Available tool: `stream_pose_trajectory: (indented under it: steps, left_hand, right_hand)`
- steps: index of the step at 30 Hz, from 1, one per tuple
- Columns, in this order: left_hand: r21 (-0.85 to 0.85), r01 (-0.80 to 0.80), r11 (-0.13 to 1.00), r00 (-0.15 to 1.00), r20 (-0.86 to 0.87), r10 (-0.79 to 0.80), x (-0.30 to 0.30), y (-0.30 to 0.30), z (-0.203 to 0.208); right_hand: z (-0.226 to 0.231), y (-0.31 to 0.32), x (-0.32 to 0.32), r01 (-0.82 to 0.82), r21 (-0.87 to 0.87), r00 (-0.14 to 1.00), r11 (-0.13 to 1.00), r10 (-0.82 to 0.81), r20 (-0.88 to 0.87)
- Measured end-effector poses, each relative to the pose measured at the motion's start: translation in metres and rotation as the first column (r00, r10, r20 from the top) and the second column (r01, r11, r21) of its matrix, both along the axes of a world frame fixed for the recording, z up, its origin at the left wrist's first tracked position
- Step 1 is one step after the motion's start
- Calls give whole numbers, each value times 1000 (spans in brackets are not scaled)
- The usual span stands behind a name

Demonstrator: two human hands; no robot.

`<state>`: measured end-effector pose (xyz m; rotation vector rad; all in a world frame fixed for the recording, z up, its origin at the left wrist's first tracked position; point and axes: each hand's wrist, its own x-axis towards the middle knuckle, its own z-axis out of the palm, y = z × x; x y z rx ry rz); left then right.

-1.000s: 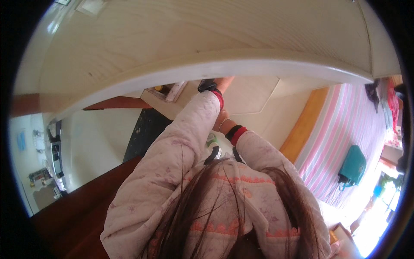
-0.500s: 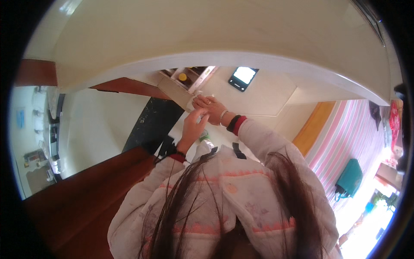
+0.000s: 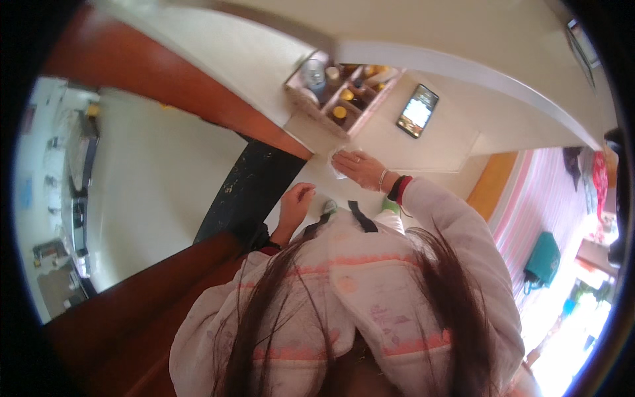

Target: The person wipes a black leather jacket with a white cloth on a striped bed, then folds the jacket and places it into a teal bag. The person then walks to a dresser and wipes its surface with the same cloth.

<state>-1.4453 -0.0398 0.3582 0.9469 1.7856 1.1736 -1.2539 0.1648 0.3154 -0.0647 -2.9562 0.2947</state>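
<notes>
My right hand (image 3: 360,170) reaches forward over the pale surface, its fingers laid together over a crumpled white tissue or cloth (image 3: 337,163). Part of the white piece shows under and beside the fingertips; the rest is hidden. My left hand (image 3: 296,205) hangs apart from it, lower and to the left, near the edge of a black panel (image 3: 254,178). Its fingers are curled in, and nothing shows in them. Beyond my right hand stands a divided box (image 3: 355,127) with several bottles, some yellow-capped (image 3: 339,112). To its right lies a phone (image 3: 418,111) with a lit screen.
A cream panel with a pale edge (image 3: 463,69) hangs over the surface at the top. Reddish-brown wood (image 3: 178,73) runs along the left, with more at lower left. A striped bedcover (image 3: 529,192) with a teal bag (image 3: 542,260) is at the right.
My hands, together before, are now apart: the left is lower, the right stays forward on the white piece. The view has shifted, so more of the box and its bottles shows.
</notes>
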Motion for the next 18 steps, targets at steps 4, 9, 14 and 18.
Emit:
stream_pose_trajectory:
  steps: [4, 9, 14, 18]
  left_hand:
    - [-25, -6, 1000, 1000, -2, 6, -16, -3, 1]
    - [-29, -12, 1000, 1000, -22, 11, -25, -13, 0]
    - [-24, 29, 999, 999, 27, -28, -27, -19, -9]
    - [-57, 118, 991, 991, 69, -114, -23, -13, -18]
  right_hand:
    - [-4, -28, -66, 177, -21, 984, 984, -177, 23]
    - [-9, -24, -171, 528, -313, 833, 790, -553, 9]
    - [-17, -9, -183, 498, -196, 867, 845, -494, 69]
    - [-8, -20, -121, 365, -143, 931, 920, -362, 45]
